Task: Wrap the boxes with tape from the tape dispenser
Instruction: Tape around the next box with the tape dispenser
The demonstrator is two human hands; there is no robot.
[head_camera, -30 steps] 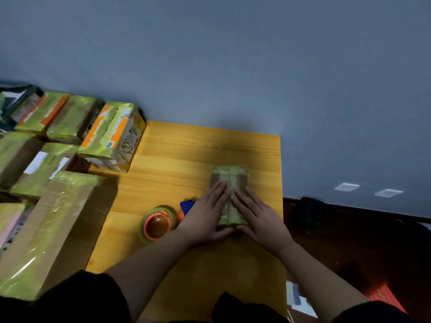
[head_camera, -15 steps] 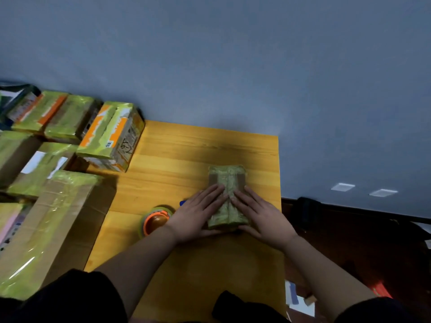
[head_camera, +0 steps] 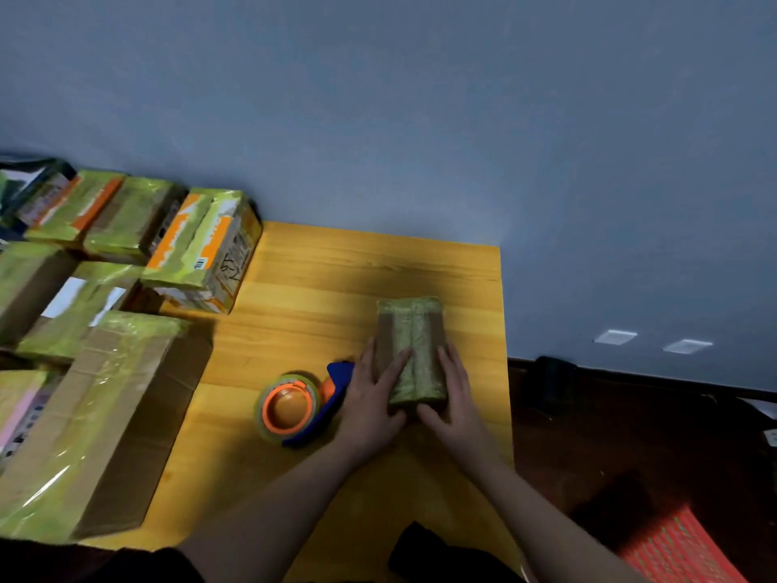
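Small green-taped brown cardboard box (head_camera: 414, 351) was flanked by L hand (head_camera: 370, 403) & R hand (head_camera: 456, 403), fingers straight, together, pressed on it; round orange-blue tape dispenser (head_camera: 294, 408) lay just L of box.

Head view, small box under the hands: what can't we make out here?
- Small box: its near end sits behind the left hand and right hand; underside hidden against the table.
- Tape dispenser: handle and cutter partly behind the left hand.
- Large box: cut off by the left edge.
- Handwriting on the orange box: too small to read.
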